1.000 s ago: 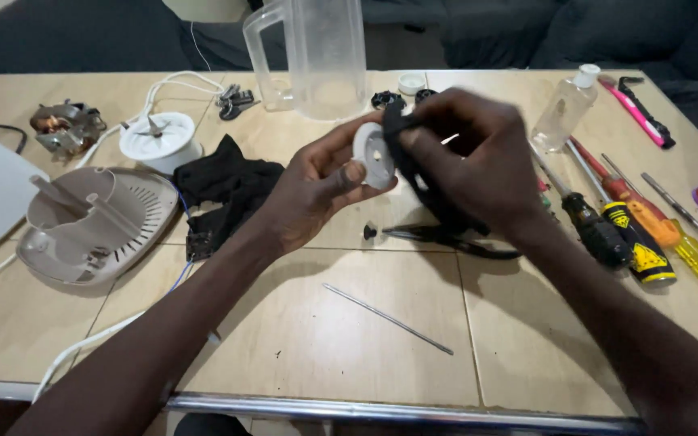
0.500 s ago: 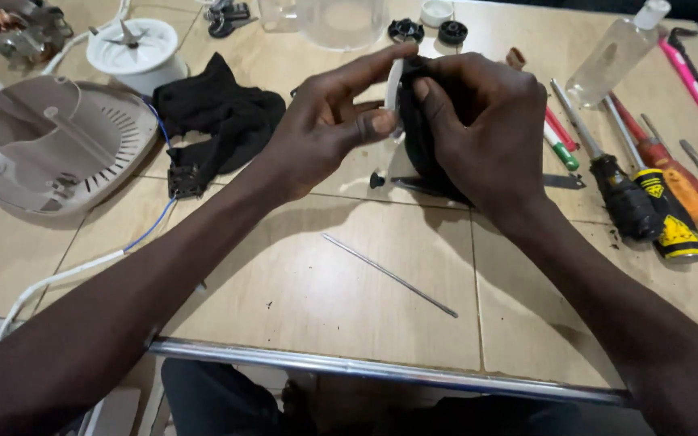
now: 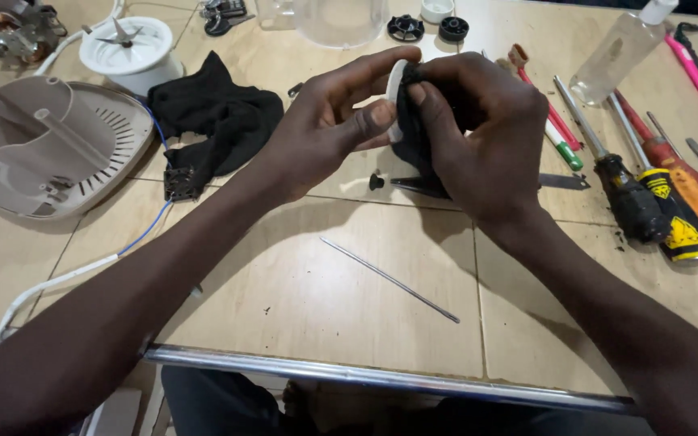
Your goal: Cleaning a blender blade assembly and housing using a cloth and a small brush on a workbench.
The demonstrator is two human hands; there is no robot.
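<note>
My left hand (image 3: pixel 329 125) pinches a small white round part (image 3: pixel 395 97) between thumb and fingers, held above the table's middle. My right hand (image 3: pixel 478 133) presses a black cloth (image 3: pixel 414 137) against that white part from the right, fingers curled around it. Both hands meet edge to edge, so most of the white part is hidden. Under them lie a small black knob (image 3: pixel 376 182) and a dark flat tool (image 3: pixel 422 187) on the wooden table (image 3: pixel 300 282).
A thin metal rod (image 3: pixel 389 278) lies near the front. Another black cloth (image 3: pixel 224 117) and a beige appliance base (image 3: pixel 50 149) with a white cable sit at left. A blade unit (image 3: pixel 127 48) and clear jug (image 3: pixel 341 20) stand behind. Screwdrivers (image 3: pixel 648 194) and a clear bottle (image 3: pixel 620 52) are at right.
The view has dipped and moved closer to the table. My hands stay together on the white part, which has turned more edge-on as the cloth rubs it.
</note>
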